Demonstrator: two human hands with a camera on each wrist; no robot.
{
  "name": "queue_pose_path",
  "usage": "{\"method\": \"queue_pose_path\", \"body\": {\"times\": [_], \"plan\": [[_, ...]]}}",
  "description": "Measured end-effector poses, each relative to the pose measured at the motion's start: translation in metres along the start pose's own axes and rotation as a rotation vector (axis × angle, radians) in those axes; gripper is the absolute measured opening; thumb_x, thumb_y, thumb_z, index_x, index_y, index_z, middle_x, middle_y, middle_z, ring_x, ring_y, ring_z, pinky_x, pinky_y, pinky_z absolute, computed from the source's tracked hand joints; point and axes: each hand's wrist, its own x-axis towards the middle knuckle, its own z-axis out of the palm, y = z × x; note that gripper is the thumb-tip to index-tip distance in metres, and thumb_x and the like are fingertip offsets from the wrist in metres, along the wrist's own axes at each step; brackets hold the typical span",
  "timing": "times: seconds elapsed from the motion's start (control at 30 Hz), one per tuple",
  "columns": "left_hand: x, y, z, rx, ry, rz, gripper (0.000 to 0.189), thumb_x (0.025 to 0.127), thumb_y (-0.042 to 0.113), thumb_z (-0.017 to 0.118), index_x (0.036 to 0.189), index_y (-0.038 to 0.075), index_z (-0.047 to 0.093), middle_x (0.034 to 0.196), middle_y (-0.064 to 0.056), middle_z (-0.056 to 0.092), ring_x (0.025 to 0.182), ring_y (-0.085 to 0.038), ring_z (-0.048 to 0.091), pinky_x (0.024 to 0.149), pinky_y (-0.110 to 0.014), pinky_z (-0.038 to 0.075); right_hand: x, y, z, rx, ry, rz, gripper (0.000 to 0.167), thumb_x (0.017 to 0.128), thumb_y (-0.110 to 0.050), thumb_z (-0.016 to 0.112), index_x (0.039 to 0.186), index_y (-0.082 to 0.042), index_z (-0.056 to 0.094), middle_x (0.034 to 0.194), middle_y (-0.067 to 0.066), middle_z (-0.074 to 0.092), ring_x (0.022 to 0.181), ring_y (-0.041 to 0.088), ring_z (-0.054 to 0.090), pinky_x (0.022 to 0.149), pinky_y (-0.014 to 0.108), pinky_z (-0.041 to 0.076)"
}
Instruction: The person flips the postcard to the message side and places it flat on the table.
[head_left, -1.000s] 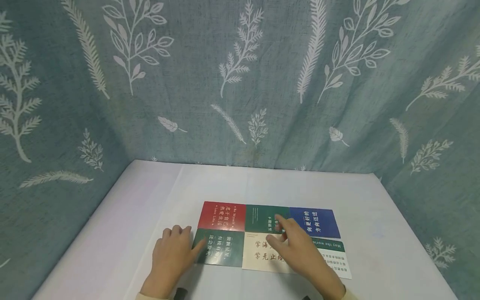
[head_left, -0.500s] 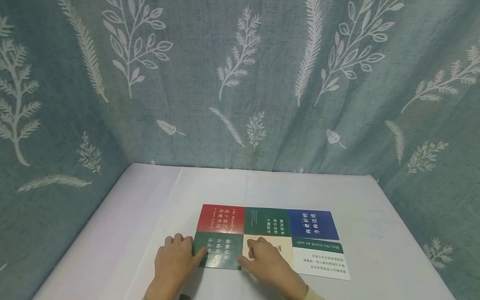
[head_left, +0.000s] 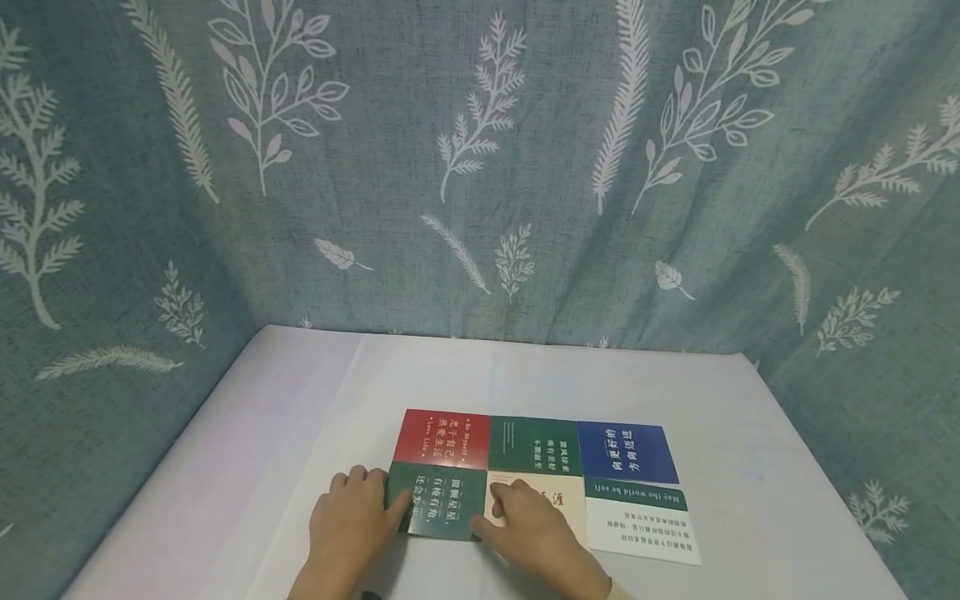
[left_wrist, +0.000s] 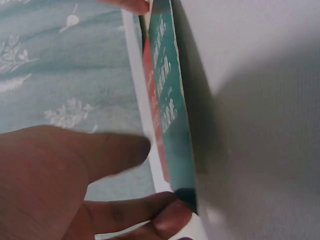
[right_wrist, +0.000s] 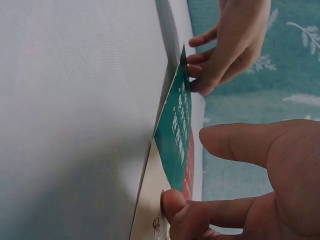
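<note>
My left hand [head_left: 348, 521] rests at the left edge of a dark green card [head_left: 450, 521] with white characters. In the left wrist view its fingertips touch the card's corner, while the thumb stays apart above. My right hand [head_left: 543, 533] lies over the cream card [head_left: 573, 492] beside it, covering much of its lettering. The right wrist view shows a fingertip [right_wrist: 172, 202] on the cream card near the seam with the green card [right_wrist: 175, 135], the thumb raised. Neither hand grips a card.
Behind these lie a red card [head_left: 420, 437], another green card [head_left: 517, 442] and a blue card [head_left: 652, 458], edge to edge. A white card with a green band [head_left: 637, 533] lies right of the cream one. A leaf-patterned curtain [head_left: 405, 292] surrounds the white table [head_left: 600, 379].
My right hand has moved left and toward me, from over the cream and rear green cards to the cream card's left part, uncovering the rear green card. My left hand has hardly moved.
</note>
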Motion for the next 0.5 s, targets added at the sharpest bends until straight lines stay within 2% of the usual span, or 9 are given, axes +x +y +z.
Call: {"method": "queue_pose_path", "body": {"times": [0.1, 0.2, 0.33, 0.4, 0.5], "plan": [[0.002, -0.003, -0.002, -0.066, 0.022, -0.027, 0.035, 0.092, 0.03, 0.068, 0.11, 0.0, 0.07, 0.092, -0.01, 0.066, 0.08, -0.028, 0.057, 0.066, -0.047, 0.052, 0.001, 0.002, 0.0, -0.003, 0.004, -0.009, 0.031, 0.087, -0.038, 0.07, 0.094, -0.008, 0.066, 0.079, -0.005, 0.051, 0.066, 0.01, 0.047, 0.056, 0.028, 0.04], [0.004, -0.007, -0.002, -0.142, 0.036, -0.053, 0.027, 0.093, 0.021, 0.065, 0.111, 0.002, 0.071, 0.087, -0.004, 0.067, 0.079, -0.025, 0.058, 0.063, -0.044, 0.051, 0.002, 0.004, 0.0, 0.004, 0.004, -0.015, 0.029, 0.087, -0.037, 0.07, 0.092, -0.009, 0.066, 0.078, -0.006, 0.052, 0.067, 0.01, 0.047, 0.056, 0.028, 0.04], [0.007, -0.012, -0.002, -0.238, 0.025, -0.078, 0.025, 0.091, 0.014, 0.064, 0.113, 0.005, 0.071, 0.082, 0.002, 0.065, 0.077, -0.02, 0.055, 0.058, -0.039, 0.047, 0.004, 0.006, -0.001, 0.05, -0.016, 0.003, 0.035, 0.088, -0.037, 0.071, 0.102, -0.005, 0.07, 0.08, -0.007, 0.055, 0.069, 0.01, 0.049, 0.058, 0.028, 0.041], [0.007, -0.015, -0.003, -0.285, 0.01, -0.089, 0.028, 0.092, 0.014, 0.063, 0.117, 0.004, 0.071, 0.084, 0.002, 0.067, 0.076, -0.018, 0.056, 0.06, -0.037, 0.047, 0.004, 0.008, -0.001, 0.073, -0.028, 0.007, 0.038, 0.089, -0.037, 0.071, 0.108, -0.004, 0.071, 0.081, -0.007, 0.057, 0.071, 0.01, 0.051, 0.059, 0.028, 0.042], [0.007, -0.018, -0.004, -0.345, -0.021, -0.097, 0.032, 0.094, 0.015, 0.062, 0.121, 0.002, 0.07, 0.091, -0.002, 0.071, 0.08, -0.018, 0.06, 0.067, -0.041, 0.051, 0.005, 0.01, -0.002, 0.091, -0.035, -0.009, 0.041, 0.091, -0.037, 0.069, 0.112, -0.003, 0.071, 0.083, -0.009, 0.06, 0.072, 0.009, 0.052, 0.061, 0.028, 0.043]]}}
